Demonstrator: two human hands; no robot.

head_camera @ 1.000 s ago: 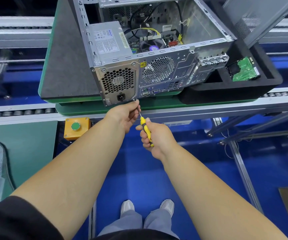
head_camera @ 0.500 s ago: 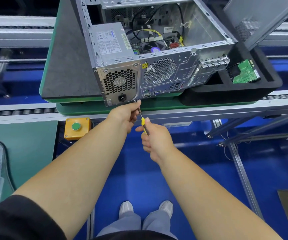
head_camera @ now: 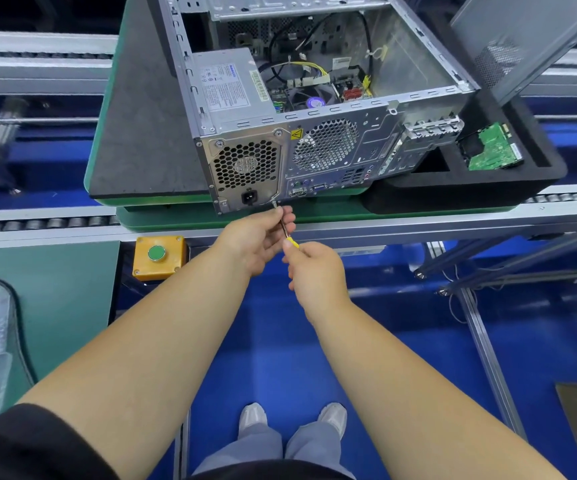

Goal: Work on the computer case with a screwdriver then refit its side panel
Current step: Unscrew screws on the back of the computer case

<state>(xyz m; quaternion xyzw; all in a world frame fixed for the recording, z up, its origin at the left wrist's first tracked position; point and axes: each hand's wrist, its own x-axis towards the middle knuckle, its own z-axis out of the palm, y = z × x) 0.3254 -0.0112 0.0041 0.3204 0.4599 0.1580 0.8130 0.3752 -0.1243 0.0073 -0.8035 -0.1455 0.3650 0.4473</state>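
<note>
An open grey computer case (head_camera: 328,147) lies on its side on a green pallet, its back panel facing me and its inside open to view from above. The power supply's grille is at the back's left. My right hand (head_camera: 315,271) grips the yellow handle of a screwdriver (head_camera: 287,233). The shaft points up and left to a screw at the power supply's lower right corner. My left hand (head_camera: 259,237) pinches the shaft just below the tip. The grey side panel (head_camera: 522,39) leans tilted at the upper right, off the case.
A black foam tray (head_camera: 509,192) to the right of the case holds a green circuit board (head_camera: 491,150). A dark mat (head_camera: 141,133) covers the pallet's left part. A yellow box with a green button (head_camera: 159,256) hangs under the roller conveyor. My feet stand on blue floor.
The view has tipped slightly, so the case sits lower in frame. My right hand has turned, hiding more of the yellow handle. Both hands stay at the same screw.
</note>
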